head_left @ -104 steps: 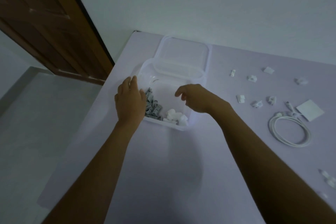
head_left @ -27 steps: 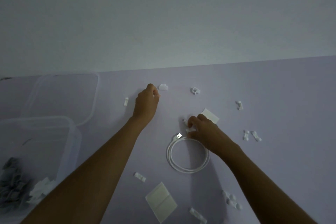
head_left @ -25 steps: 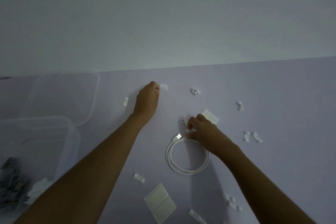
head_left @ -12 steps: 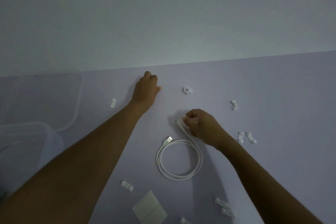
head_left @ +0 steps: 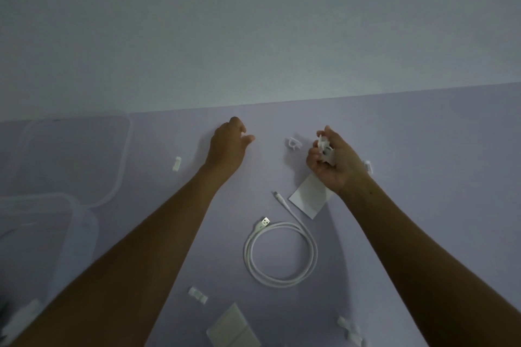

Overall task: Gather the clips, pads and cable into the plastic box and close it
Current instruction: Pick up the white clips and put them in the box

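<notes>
Holding a small bunch of white clips (head_left: 324, 148) in my right hand (head_left: 334, 162), I have the fingers curled up around them, palm turned upward, raised just right of the frame's centre. My left hand (head_left: 228, 146) lies near the middle of the frame at the far part of the lilac table (head_left: 423, 163), fingers loosely curled with the thumb sticking out to the right; whether it grips anything I cannot tell. Between my two hands one loose clip (head_left: 292, 144) sits on the table. Another clip (head_left: 176, 164) lies to the left of my left wrist, and one more (head_left: 367, 166) peeks out just right of my right hand. Below my right hand a white pad (head_left: 306, 198) lies flat, partly covered by my wrist. The white cable (head_left: 280, 253) is coiled in the lower centre, its USB plug pointing up-left and its other end running up beside the pad. Along the bottom edge are another clip (head_left: 198, 295), a second pad (head_left: 232, 329) and a few clips (head_left: 349, 329) at the lower right. The clear plastic box (head_left: 73, 222) stands at the lower left, open, with its lid (head_left: 118, 177) lying flat just beyond it.
</notes>
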`<state>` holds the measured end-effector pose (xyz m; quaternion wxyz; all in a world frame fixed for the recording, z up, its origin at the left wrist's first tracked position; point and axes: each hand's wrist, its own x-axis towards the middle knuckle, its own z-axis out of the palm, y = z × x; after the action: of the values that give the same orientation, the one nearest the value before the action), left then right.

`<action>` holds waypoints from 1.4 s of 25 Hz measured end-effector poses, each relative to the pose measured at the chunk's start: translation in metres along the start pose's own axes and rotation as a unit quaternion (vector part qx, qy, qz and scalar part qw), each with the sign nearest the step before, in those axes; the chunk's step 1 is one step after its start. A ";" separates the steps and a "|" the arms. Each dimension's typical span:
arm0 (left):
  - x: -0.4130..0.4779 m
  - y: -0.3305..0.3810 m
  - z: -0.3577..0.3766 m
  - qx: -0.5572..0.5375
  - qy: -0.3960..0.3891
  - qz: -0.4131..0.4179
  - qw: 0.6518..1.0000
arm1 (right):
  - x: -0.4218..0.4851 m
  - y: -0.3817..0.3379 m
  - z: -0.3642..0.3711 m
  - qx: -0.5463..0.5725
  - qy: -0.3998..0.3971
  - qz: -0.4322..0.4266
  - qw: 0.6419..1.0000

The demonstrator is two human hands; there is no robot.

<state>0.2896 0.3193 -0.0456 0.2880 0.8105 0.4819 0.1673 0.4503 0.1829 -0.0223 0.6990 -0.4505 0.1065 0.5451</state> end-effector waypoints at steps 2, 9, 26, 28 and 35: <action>-0.009 0.005 0.000 -0.055 0.033 -0.016 0.998 | 0.008 -0.004 0.007 -0.204 0.086 -0.069 0.973; -0.045 0.005 0.000 -0.152 0.061 -0.044 0.985 | 0.029 0.014 0.026 -0.783 0.082 -0.236 0.570; -0.188 0.005 -0.054 -0.224 0.028 -0.072 0.971 | -0.141 0.109 -0.018 -0.024 -0.035 0.032 0.999; -0.206 -0.001 -0.067 -0.228 0.022 -0.073 0.971 | -0.157 0.129 -0.020 -0.043 -0.021 0.034 0.998; -0.254 -0.043 -0.138 -0.213 0.036 -0.048 0.975 | -0.197 0.203 0.013 -0.084 -0.047 0.051 0.994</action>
<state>0.0627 0.1546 0.0363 0.4440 0.6996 0.4841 0.2811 0.1958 0.0609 0.0070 0.6343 -0.4756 0.0498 0.6075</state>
